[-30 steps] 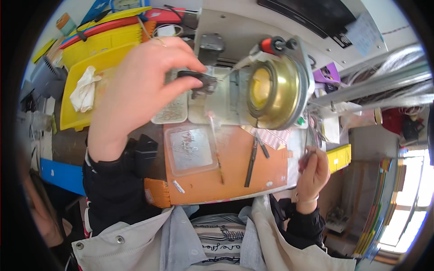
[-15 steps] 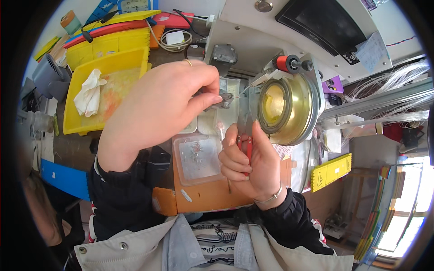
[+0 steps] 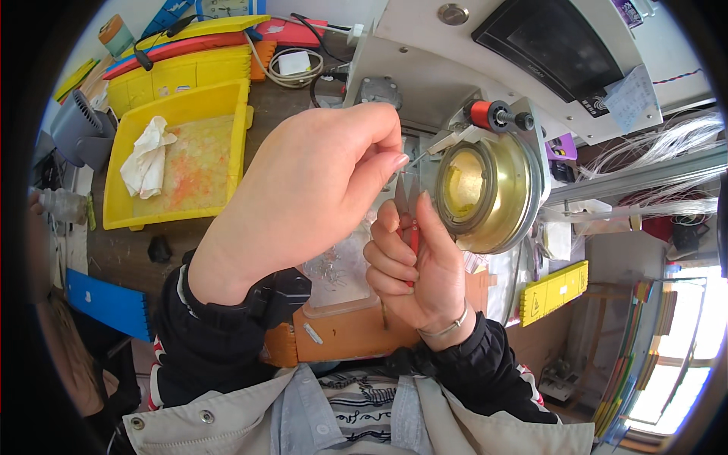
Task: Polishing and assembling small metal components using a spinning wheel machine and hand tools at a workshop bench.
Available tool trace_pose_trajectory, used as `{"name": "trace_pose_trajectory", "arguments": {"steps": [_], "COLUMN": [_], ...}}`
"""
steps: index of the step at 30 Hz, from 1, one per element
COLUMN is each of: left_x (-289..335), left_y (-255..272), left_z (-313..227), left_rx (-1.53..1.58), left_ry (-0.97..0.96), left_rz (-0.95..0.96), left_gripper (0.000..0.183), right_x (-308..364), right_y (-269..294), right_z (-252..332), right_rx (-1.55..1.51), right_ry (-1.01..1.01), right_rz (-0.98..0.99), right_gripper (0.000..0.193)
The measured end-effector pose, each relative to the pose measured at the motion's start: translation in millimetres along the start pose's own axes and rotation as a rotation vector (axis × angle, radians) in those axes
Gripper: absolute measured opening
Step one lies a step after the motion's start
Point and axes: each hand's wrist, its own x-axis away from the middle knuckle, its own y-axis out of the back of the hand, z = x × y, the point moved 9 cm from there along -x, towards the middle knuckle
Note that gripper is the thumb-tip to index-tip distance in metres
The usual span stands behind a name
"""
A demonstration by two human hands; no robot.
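My left hand point(image 3: 315, 186) is closed in a pinch, thumb against the bent fingers. Its fingertips are at the thin metal tip point(image 3: 418, 158) that juts from the machine. Whatever it pinches is too small to make out. Below and to the right, my right hand point(image 3: 428, 277) is wrapped round red-handled scissors point(image 3: 414, 236). Their grey blades point up, close to the left fingertips. Just right of them sits a round gold drum point(image 3: 464, 182) on the machine. Under my left wrist, a clear plastic tray point(image 3: 341, 307) holds small thin metal pieces, partly hidden.
A red thread spool point(image 3: 481, 114) sits above the drum, under a dark screen point(image 3: 546, 57). At the left stands a yellow bin point(image 3: 114, 201) with a crumpled white tissue point(image 3: 148, 159). White strands point(image 3: 652, 144) hang at the right. An orange-brown board point(image 3: 349, 337) lies below the tray.
My left hand has moved right, from beside a small grey metal part to the machine's thin tip. My right hand keeps its hold on the scissors and has barely shifted.
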Motion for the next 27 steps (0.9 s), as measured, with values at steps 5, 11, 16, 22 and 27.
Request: {"name": "trace_pose_trajectory", "arguments": {"steps": [5,11,16,22,27], "left_x": [0.0,-0.3,1.1,1.7,3.7], "left_y": [-0.2,-0.4,-0.5,0.9,6.4], "left_z": [2.0,2.2,2.2,-1.9,-7.3], "left_rx": [0.022,0.041,0.035,0.010,0.077], "left_ry": [0.028,0.036,0.062,0.014,0.030], "left_rz": [-0.008,-0.007,0.017,0.013,0.024], "left_gripper": [0.010,0.010,0.011,0.011,0.012], "right_x": [1.2,0.0,-1.8,-2.0,-1.3], "right_y": [2.8,3.3,2.6,2.0,3.2], "right_z": [-0.5,1.4,-2.6,-3.3,-3.7], "right_rx": [0.087,0.069,0.000,-0.024,-0.005], "right_ry": [0.014,0.012,0.016,0.028,0.023], "right_rz": [-0.028,-0.029,-0.090,-0.127,-0.148], "right_gripper": [0.043,0.042,0.039,0.038,0.037]}}
